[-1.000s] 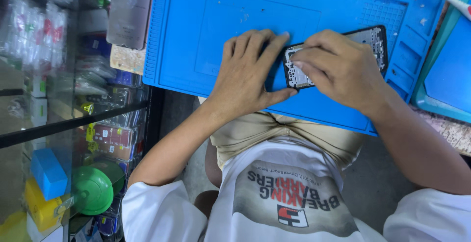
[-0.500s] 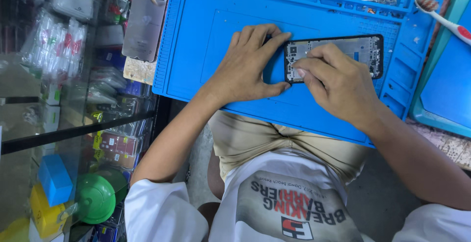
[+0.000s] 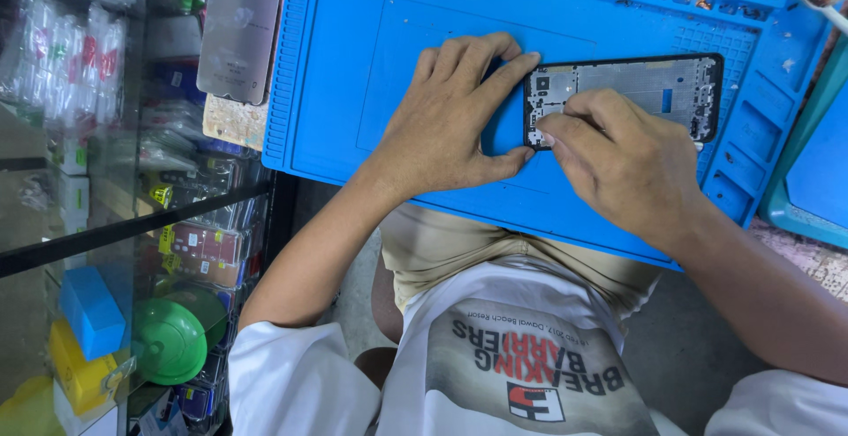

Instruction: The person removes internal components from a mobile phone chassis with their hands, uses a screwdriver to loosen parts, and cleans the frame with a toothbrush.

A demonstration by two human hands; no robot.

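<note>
The phone, back off and insides showing, lies flat on the blue mat on the counter. The left hand pins its near end, forefinger and thumb spread around the corner so it cannot slide. The right hand has its fingers pinched together at the camera end, perhaps on a small part; too small to tell.
</note>
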